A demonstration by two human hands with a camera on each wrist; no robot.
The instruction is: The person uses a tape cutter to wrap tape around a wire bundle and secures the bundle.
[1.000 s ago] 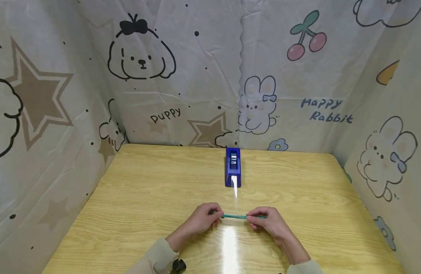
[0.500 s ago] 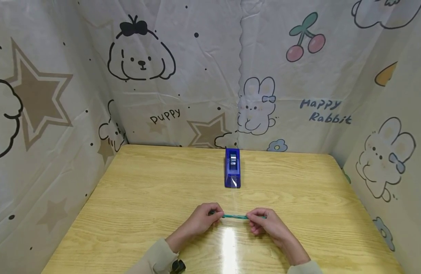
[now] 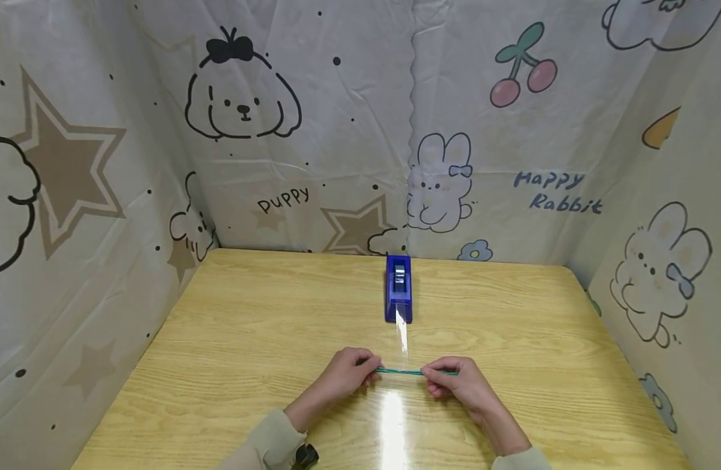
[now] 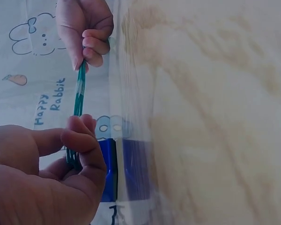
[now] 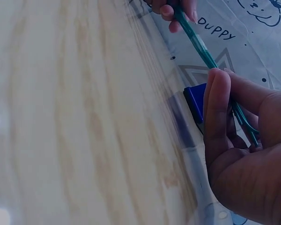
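Note:
A thin bundle of green cord (image 3: 400, 371) is stretched level between my two hands, just above the table. My left hand (image 3: 348, 377) pinches its left end between thumb and fingers, and my right hand (image 3: 462, 384) pinches the right end. Looped strands of the cord (image 4: 73, 157) show inside the left hand in the left wrist view. Clear tape (image 4: 81, 86) lies around the middle of the bundle. From there a tape strip (image 3: 402, 333) runs back to a blue tape dispenser (image 3: 391, 307), which stands beyond the hands.
The wood-grain table (image 3: 266, 307) reaches back to a printed curtain (image 3: 348, 130), which also encloses both sides. A small black object (image 3: 305, 455) sits by the left sleeve at the front edge of view.
Both hands stay nearly in place. The green bundle has turned slightly between the fingers, and the tape strip's shine has shifted, fading and then returning. The dispenser stands where it was.

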